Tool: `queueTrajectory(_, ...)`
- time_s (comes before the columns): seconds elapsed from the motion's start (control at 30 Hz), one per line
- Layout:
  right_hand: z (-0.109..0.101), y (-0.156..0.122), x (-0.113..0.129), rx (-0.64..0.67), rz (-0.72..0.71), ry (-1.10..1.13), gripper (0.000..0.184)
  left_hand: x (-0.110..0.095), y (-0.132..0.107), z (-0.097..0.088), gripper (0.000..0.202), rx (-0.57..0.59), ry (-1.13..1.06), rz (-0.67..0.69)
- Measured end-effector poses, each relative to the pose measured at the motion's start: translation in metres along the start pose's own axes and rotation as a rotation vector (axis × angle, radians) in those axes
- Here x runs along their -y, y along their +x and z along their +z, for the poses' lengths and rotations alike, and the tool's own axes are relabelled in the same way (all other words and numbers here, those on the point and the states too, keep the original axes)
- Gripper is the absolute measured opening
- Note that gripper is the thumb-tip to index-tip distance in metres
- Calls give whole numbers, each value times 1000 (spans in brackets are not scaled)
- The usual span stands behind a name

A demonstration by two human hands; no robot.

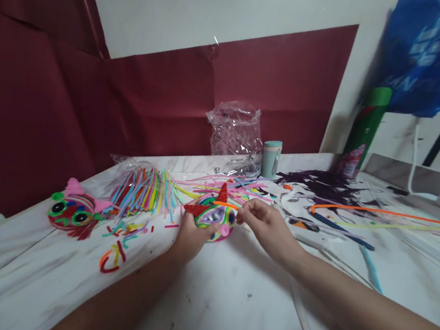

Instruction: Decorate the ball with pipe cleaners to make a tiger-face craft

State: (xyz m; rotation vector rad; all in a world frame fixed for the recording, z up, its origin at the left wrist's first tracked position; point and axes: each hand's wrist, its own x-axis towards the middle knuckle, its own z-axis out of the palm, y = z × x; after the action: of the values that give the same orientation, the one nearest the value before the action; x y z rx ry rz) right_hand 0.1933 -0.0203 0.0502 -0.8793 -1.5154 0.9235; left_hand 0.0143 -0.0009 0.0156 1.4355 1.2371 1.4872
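Note:
My left hand [190,236] is wrapped round a small multicoloured pipe-cleaner figure [214,213] with red horns and a pink snout, held just above the white table [228,303]. My right hand [265,220] is pinched at the figure's right side, on a short orange pipe cleaner [226,205] that crosses its top. A second finished figure [73,213], red with green eyes and pink ears, lies on the table at the far left. A pile of coloured pipe cleaners [145,191] lies just behind the held figure.
A clear plastic bag [235,135] and a teal cup [271,158] stand at the table's back. Long orange pipe cleaners [381,211] and dark scraps [321,184] lie to the right. A green can [362,131] and a blue bag [431,51] are at the far right. Cut bits [119,243] litter the left.

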Motion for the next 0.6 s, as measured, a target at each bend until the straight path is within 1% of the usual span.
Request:
queueTrajectory(0.1,3,1,-13,31,58,44,28,-1,-1,0,72,-20,33,15)
queueTrajectory(0.27,15,-8,-28,26,57,-45,27,2,1,-3,69,-45,44,59)
queueTrajectory(0.43,20,-15,-25,-43,62,-106,27,8,1,-4,66,-53,77,130)
queueTrajectory(0.6,23,-18,-17,-61,43,-137,26,8,-1,-3,67,-62,173,134)
